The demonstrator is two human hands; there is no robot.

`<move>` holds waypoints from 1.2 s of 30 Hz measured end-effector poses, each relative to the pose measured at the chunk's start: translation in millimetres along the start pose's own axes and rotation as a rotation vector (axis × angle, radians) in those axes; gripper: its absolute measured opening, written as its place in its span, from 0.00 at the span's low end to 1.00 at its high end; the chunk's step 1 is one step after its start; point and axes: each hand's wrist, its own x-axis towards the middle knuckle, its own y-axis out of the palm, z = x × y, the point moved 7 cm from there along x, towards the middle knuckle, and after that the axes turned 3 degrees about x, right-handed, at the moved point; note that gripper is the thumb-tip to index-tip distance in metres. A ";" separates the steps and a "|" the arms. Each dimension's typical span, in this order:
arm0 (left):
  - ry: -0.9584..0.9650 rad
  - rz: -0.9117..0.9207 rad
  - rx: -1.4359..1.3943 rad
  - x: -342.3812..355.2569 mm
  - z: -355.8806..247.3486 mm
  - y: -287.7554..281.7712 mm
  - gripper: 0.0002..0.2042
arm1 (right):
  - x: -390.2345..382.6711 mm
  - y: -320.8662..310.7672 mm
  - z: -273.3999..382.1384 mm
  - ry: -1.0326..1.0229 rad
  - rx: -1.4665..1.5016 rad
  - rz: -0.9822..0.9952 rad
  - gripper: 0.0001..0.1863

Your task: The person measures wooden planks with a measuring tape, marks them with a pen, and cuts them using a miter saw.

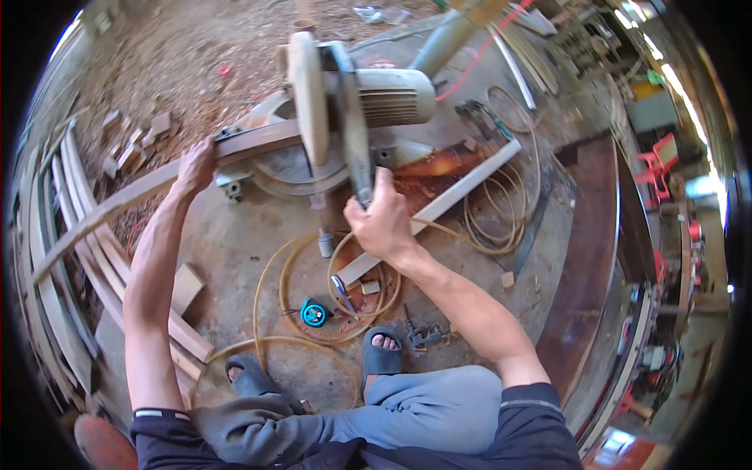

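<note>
A miter saw (312, 102) with a grey motor stands on the floor ahead of me, its blade guard upright. My right hand (382, 221) is closed around the end of the saw's long handle (356, 133), thumb pointing up. A long wooden strip (117, 205) lies across the saw's base, its near end reaching out to the far left. My left hand (198, 164) grips this strip a little left of the guard. Where the strip meets the blade is hidden behind the guard.
A coiled yellowish hose (286, 270) loops over the floor by my feet, near a blue tape measure (313, 313) and an air blow gun (425, 335). Long boards (94, 243) lie at left, small wood offcuts (137, 145) beyond them. A pale bar (470, 188) lies right of the saw.
</note>
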 end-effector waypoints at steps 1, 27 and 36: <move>0.016 -0.024 0.002 -1.2 -0.4 -0.2 0.20 | -0.5 2.1 -4.9 0.065 -0.019 0.036 0.24; 0.005 0.034 -0.309 -90.2 -14.7 6.1 0.06 | 8.7 -17.5 -36.5 0.281 0.809 0.024 0.18; 0.312 -0.005 -0.160 -200.3 -112.1 18.9 0.19 | -108.7 52.5 -63.2 -0.304 -0.505 0.321 0.46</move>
